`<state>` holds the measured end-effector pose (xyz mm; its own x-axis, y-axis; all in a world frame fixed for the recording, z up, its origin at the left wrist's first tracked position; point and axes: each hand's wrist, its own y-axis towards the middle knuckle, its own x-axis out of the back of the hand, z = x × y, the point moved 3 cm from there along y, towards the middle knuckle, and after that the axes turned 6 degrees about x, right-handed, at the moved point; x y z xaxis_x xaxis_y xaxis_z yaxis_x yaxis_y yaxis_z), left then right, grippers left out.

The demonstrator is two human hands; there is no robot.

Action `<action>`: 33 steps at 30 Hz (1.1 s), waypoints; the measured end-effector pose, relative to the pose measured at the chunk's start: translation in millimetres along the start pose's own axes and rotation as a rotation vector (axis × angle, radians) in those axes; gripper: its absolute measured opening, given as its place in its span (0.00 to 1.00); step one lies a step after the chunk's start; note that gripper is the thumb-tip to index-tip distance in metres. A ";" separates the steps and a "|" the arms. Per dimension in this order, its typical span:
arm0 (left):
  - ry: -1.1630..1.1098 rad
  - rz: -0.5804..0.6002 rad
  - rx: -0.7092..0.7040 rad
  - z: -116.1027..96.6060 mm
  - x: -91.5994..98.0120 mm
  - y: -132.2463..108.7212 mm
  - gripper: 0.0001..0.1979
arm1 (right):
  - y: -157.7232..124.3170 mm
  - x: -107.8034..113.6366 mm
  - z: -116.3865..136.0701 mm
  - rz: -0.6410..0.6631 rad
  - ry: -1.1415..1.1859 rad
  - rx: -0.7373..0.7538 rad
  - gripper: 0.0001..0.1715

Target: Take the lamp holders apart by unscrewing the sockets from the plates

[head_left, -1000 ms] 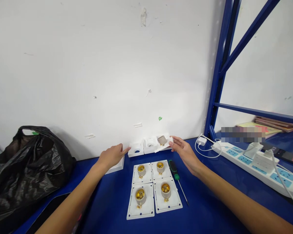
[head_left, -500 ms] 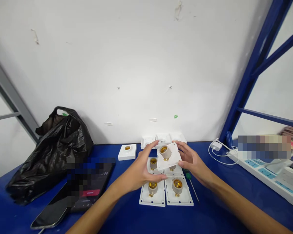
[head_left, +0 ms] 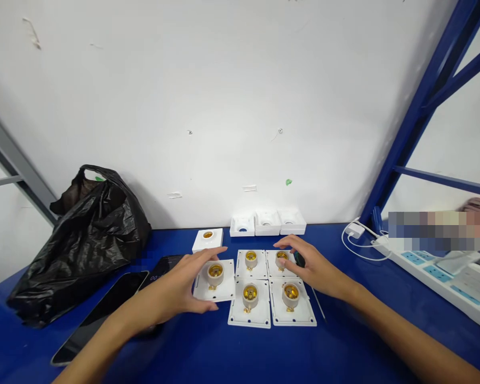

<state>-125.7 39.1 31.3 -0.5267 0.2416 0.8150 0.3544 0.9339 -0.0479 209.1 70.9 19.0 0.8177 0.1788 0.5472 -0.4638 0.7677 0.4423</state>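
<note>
My left hand (head_left: 172,290) is spread around a white square plate with a round lamp holder (head_left: 215,273), brass-lined, with its thumb before the near edge and fingers past the far edge. Right beside it, several similar plates form two rows, including a front-left lamp holder (head_left: 250,295) and a front-right lamp holder (head_left: 290,293). My right hand (head_left: 312,266) hovers over the back-right lamp holder (head_left: 282,257), thumb and fingers apart, partly covering it. A screwdriver (head_left: 319,306) lies partly beneath that hand.
Three white open covers (head_left: 267,223) stand along the wall, with an assembled white lamp holder (head_left: 208,240) to their left. A black plastic bag (head_left: 84,245) and a phone (head_left: 100,314) occupy the left side. At right are a power strip (head_left: 436,280) and a white charger cable (head_left: 354,253).
The lamp holder plate, earlier raised at the centre in my right hand, is now at the left by my left hand. My right hand has come over the back-right lamp holder.
</note>
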 end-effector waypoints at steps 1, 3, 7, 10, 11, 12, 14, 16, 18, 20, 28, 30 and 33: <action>0.018 0.030 0.030 7.1 1.5 -3.3 0.51 | -0.4 0.6 -0.5 0.024 -0.037 0.020 0.14; 0.027 0.107 0.082 12.8 0.7 -7.4 0.52 | -1.5 1.0 -1.7 0.057 -0.092 0.047 0.13; -0.023 0.230 0.133 -0.1 -9.4 -7.3 0.52 | -4.1 0.7 -4.8 0.092 -0.153 0.050 0.14; -0.049 0.220 0.139 -9.4 -16.4 -5.3 0.52 | -5.4 1.9 -8.3 0.111 -0.188 0.022 0.15; -0.050 0.210 0.139 -10.1 -18.5 -5.1 0.52 | -5.6 2.5 -9.6 0.116 -0.200 0.012 0.16; -0.047 0.202 0.136 -9.9 -20.5 -5.1 0.52 | -5.7 3.1 -10.9 0.119 -0.209 0.004 0.16; -0.044 0.187 0.119 -7.8 -23.6 -5.7 0.51 | -5.5 4.1 -12.7 0.124 -0.222 -0.006 0.16; -0.038 0.195 0.108 -4.5 -25.4 -6.4 0.51 | -4.9 4.8 -13.1 0.124 -0.233 -0.008 0.16; -0.031 0.215 0.111 -1.5 -25.0 -6.9 0.52 | -4.3 5.2 -12.2 0.123 -0.241 -0.010 0.16; -0.028 0.223 0.115 0.0 -22.1 -7.1 0.51 | -4.1 5.6 -11.3 0.125 -0.244 -0.019 0.16; 0.009 0.171 0.032 -14.8 -20.9 -6.7 0.45 | -4.5 6.3 -9.7 0.129 -0.276 0.016 0.14; 0.029 0.149 0.039 -18.1 -28.1 -5.8 0.47 | -4.2 6.4 -8.6 0.134 -0.279 0.007 0.14; 0.033 0.108 0.017 -20.7 -40.3 -3.5 0.52 | -3.3 6.7 -7.6 0.151 -0.287 -0.035 0.16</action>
<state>-89.7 20.6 10.6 -0.4601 0.3329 0.8231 0.3948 0.9070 -0.1462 218.8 74.2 15.8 0.6087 0.1148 0.7850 -0.5565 0.7671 0.3193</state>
